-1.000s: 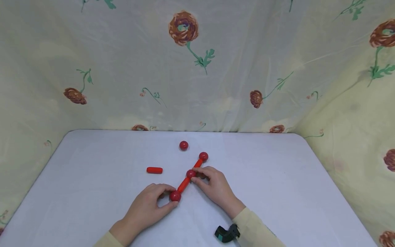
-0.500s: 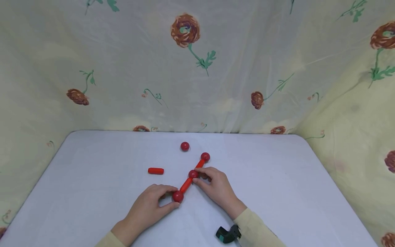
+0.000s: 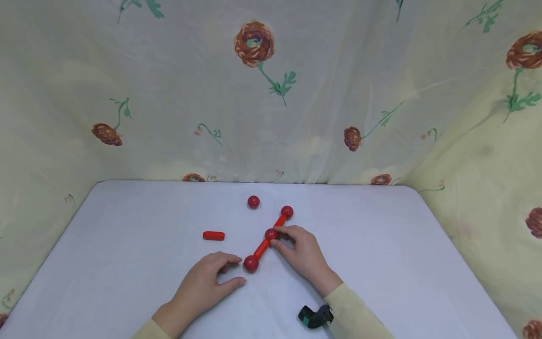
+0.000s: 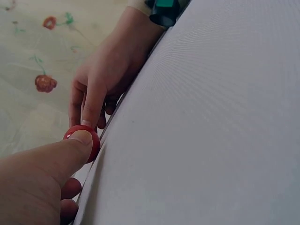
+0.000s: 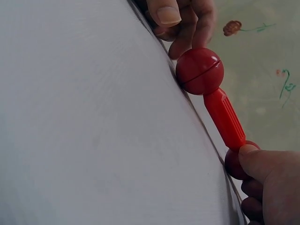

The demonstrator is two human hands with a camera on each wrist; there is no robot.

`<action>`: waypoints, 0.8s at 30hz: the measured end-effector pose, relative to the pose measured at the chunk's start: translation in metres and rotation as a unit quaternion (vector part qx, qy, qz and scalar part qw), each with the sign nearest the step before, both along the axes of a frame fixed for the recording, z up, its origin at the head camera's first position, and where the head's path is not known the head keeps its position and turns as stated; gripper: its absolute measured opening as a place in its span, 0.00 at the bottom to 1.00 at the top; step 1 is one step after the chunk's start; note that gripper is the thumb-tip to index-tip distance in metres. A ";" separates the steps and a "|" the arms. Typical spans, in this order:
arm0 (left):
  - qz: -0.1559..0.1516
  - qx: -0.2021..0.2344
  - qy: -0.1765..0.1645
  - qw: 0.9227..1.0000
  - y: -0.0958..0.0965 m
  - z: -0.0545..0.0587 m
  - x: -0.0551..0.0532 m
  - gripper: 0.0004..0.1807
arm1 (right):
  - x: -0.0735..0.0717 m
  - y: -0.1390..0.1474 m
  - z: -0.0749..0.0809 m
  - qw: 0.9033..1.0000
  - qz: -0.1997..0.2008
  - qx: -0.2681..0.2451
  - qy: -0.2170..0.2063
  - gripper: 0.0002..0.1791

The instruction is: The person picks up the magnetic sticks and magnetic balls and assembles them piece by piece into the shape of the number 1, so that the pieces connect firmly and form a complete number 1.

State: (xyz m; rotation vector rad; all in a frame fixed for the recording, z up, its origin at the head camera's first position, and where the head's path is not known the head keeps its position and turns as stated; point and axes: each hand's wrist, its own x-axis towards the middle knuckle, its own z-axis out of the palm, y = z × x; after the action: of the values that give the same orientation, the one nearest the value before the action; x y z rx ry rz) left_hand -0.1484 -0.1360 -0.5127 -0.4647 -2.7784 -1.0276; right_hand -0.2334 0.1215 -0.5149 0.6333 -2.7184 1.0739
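On the white table (image 3: 127,282), pinching the middle ball (image 3: 269,234) of a slanting red ball-and-rod chain (image 3: 261,248) with the right hand (image 3: 306,253); holding the left hand (image 3: 207,277) empty, loosely spread, just beside the near end ball (image 3: 251,264); with a loose rod (image 3: 213,236) to the left and a loose ball (image 3: 253,202) farther back.

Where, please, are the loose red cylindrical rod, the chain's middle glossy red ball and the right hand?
Loose red cylindrical rod (image 3: 213,236): head view, middle of its side.
Middle glossy red ball (image 3: 270,234): head view, its exposed face.
Right hand (image 3: 306,248): head view, back of hand.
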 end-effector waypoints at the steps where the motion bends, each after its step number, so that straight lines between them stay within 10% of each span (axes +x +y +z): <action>1: 0.001 0.000 -0.001 1.000 0.000 0.000 0.000 0.22 | -0.001 0.001 0.000 1.000 0.000 0.000 0.001 0.19; 24: 0.017 0.021 -0.025 0.999 0.001 -0.002 -0.002 0.19 | -0.016 0.006 -0.007 1.000 -0.007 -0.020 -0.009 0.20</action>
State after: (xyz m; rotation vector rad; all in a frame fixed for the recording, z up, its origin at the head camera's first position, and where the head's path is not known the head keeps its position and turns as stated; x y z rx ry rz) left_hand -0.1500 -0.1351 -0.5143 -0.3898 -2.7915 -1.1040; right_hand -0.2495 0.1273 -0.5220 0.6010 -2.7049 1.1325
